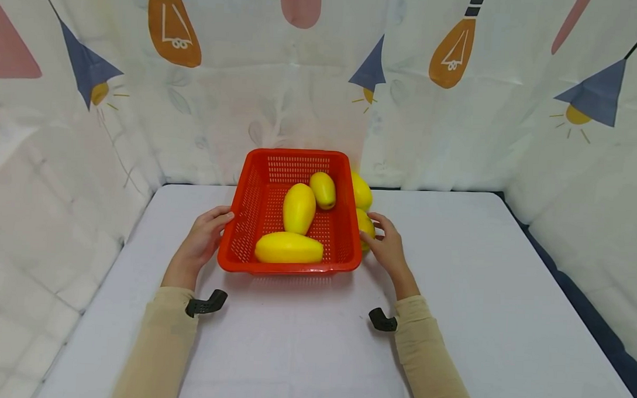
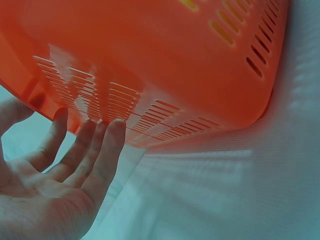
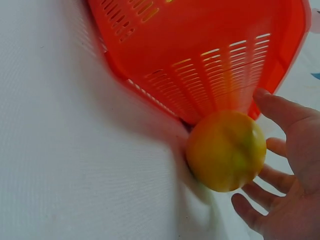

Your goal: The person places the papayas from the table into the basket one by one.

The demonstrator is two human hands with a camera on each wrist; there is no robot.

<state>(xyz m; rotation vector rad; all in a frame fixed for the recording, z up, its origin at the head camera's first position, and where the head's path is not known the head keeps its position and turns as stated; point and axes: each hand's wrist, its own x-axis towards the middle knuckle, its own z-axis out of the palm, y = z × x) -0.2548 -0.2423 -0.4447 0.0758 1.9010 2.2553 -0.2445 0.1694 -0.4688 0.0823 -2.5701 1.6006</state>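
Observation:
A red perforated plastic basket (image 1: 337, 269) stands on the table with three smooth yellow fruits in it: an oblong one (image 1: 289, 248) in front, a mango-shaped one (image 1: 299, 209) in the middle and a smaller one (image 1: 323, 190) behind. My left hand (image 1: 208, 235) is at the basket's left side, its extended fingers (image 2: 107, 150) touching the slotted wall. On the other side my right hand (image 1: 386, 246) lies around a rounded yellow fruit (image 3: 226, 151) beside the basket, fingers spread and loosely bent. Its thumb reaches the basket wall. Another yellow fruit (image 1: 361, 192) sits farther back, partly hidden by the basket.
A white-covered table (image 1: 452, 285) extends around the basket. Behind it hangs a pale curtain (image 1: 322, 105) printed with lamps and bulbs. Dark fabric (image 1: 584, 296) shows along the table's right edge. Each sleeved wrist carries a black mount (image 1: 207, 303).

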